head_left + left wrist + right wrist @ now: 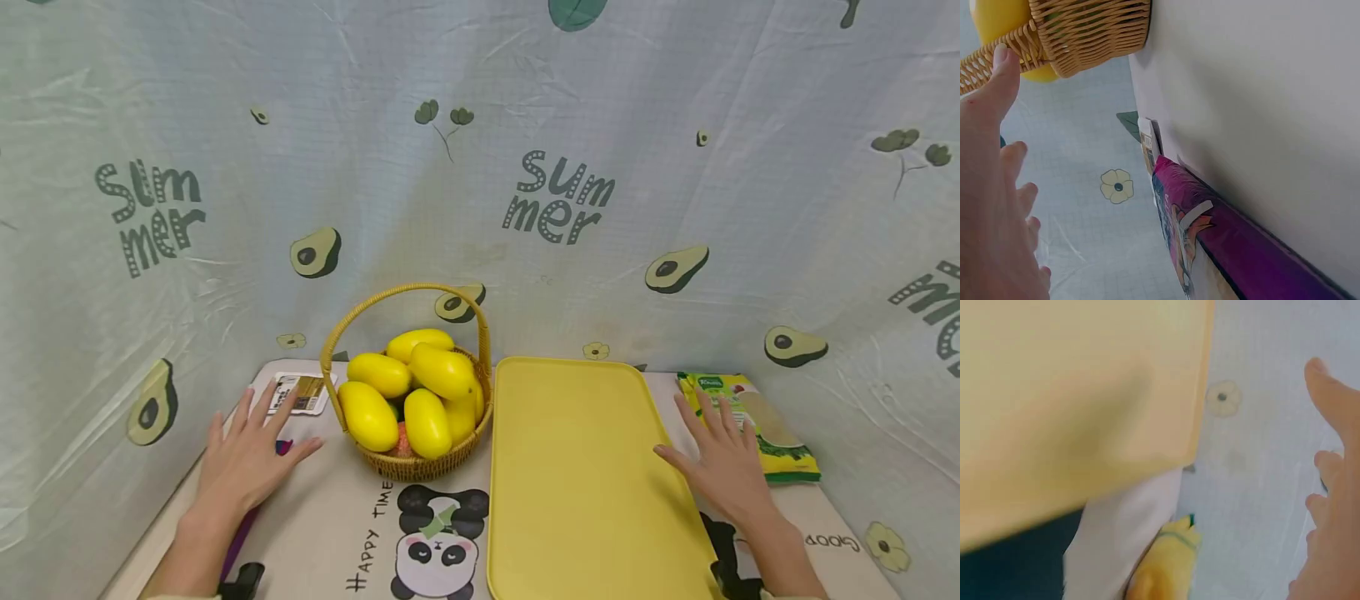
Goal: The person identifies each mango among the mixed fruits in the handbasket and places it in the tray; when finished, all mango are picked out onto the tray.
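My left hand (pixel 247 458) is spread with straight fingers over the left of the table, holding nothing. Beneath it lies a purple packet (pixel 1229 237), mostly hidden by the hand in the head view. To its right stands a wicker basket (pixel 416 467) with a tall handle, filled with several yellow mangoes (pixel 442 371); a reddish round fruit (pixel 402 442) shows low among them. Fingers spread and nothing held, my right hand (pixel 723 471) hovers between a yellow tray (pixel 570 483) and a yellow-green Knorr packet (pixel 780 433). The tray's visible surface is bare.
A white flat pack with a brown label (pixel 307 393) lies at the back left, beyond the left fingertips. Behind everything hangs a pale curtain (pixel 480 208) printed with avocados. The tablecloth (pixel 315 533) carries a panda print between the left hand and the tray.
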### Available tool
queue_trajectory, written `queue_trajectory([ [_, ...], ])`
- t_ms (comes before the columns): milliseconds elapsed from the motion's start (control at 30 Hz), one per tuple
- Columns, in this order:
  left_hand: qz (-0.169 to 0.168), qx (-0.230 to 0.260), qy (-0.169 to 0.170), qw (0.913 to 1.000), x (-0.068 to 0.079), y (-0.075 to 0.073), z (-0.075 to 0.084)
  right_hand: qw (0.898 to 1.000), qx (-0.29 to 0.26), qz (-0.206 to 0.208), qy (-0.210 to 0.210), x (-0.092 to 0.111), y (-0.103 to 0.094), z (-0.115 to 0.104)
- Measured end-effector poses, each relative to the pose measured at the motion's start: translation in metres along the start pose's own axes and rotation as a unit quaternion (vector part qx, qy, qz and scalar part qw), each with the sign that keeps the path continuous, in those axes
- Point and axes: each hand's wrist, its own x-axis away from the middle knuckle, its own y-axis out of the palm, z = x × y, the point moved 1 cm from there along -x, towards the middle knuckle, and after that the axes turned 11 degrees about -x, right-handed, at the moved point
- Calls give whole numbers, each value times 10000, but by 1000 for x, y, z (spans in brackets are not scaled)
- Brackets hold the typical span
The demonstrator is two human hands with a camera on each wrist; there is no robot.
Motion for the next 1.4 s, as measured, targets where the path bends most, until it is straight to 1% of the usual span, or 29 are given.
queue_trajectory([
  [167,202,103,64,9997,-2,-4,5,9993,-29,164,-346,-11,6,-20],
  [367,484,147,138,9986,-8,-10,9,9973,-229,78,-697,-26,15,-48],
  [567,569,286,168,9978,-13,-15,14,9953,-479,-18,-838,-41,26,-79],
  [867,755,742,206,9942,-22,-25,25,9895,-829,-242,-1162,-62,43,-129],
  [1100,1026,1116,348,9878,-32,-32,36,9814,-1254,-348,-1409,-73,59,-164],
  [1233,905,1623,261,9822,-40,-38,45,9753,-1557,-450,-1503,-81,68,-183],
  [1400,665,2284,228,9710,-51,-46,58,9647,-2132,-730,-1361,-92,80,-206],
])
